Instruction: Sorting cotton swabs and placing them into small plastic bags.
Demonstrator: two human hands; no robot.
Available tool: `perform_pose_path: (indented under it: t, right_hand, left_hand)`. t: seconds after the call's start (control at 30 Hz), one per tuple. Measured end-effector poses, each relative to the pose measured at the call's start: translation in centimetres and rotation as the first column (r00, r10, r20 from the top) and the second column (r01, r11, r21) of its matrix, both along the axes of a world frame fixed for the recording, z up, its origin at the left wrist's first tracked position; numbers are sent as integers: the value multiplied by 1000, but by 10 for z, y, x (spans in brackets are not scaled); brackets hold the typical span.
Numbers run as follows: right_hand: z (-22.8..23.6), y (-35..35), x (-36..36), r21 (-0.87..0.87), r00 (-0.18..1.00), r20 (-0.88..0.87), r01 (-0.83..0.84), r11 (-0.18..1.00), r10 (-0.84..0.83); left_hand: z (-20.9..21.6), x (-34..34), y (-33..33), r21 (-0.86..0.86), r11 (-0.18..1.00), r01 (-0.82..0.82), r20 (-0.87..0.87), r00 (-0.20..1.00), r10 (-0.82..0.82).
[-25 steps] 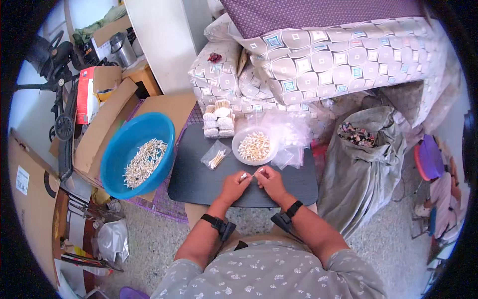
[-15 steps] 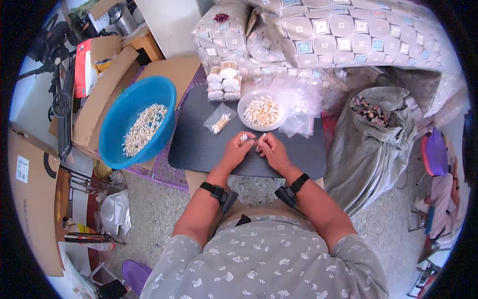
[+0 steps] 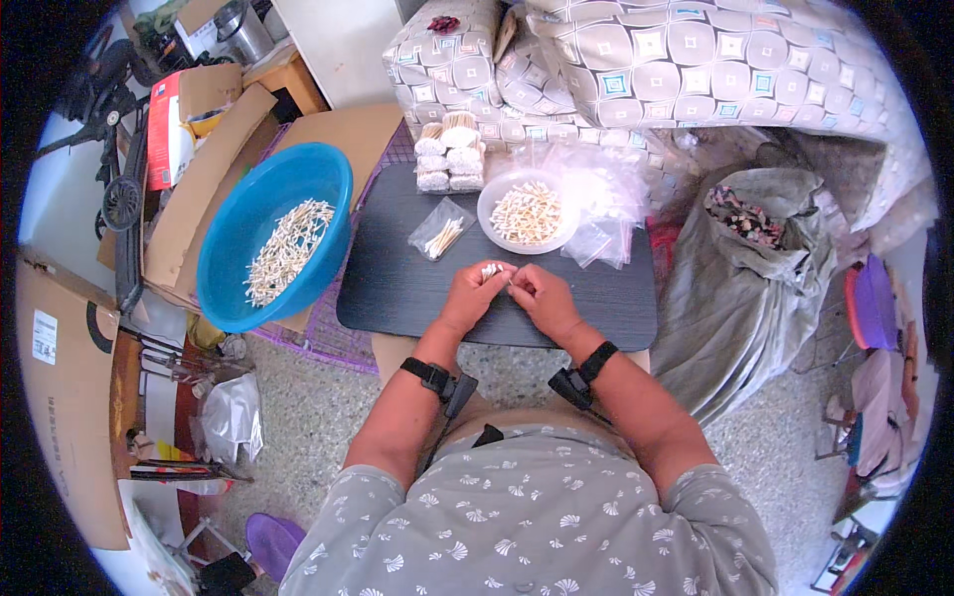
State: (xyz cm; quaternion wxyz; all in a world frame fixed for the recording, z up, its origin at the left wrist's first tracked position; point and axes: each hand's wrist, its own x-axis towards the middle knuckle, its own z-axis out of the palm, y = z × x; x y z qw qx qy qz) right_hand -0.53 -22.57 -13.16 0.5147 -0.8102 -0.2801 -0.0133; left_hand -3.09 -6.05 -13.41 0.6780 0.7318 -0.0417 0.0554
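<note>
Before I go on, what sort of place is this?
Probably a cluttered room at home: a patterned cloth cover, a large cardboard box and a small dark table with cotton swabs.

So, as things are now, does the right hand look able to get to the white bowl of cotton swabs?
Probably yes. The right hand is close to the near side of the white bowl, and nothing seems to stand between them. The clear plastic bags lie to the bowl's right.

Has white-tipped cotton swabs (image 3: 527, 213) in a round white plastic bowl (image 3: 527, 247), on a black rectangular worktop (image 3: 397, 288) at frame centre; has a round blue plastic basin (image 3: 227, 243) at centre-left.
</note>
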Motion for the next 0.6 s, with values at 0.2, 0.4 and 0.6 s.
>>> perform_pose_path:
  t: [0.2, 0.4, 0.6]
  right_hand:
    - [0, 2, 1, 43, 996, -88, 21, 999, -17]
    - [1, 2, 2, 54, 994, -111, 16, 998, -10]
    - [-3, 0, 1, 41, 992, -122, 31, 999, -26]
  left_hand:
    - [0, 0, 2, 11, 1000, 11, -57, 998, -10]
    - [-3, 2, 3, 41, 998, -55, -33, 998, 56]
    - [2, -2, 5, -7, 1000, -15, -138, 990, 14]
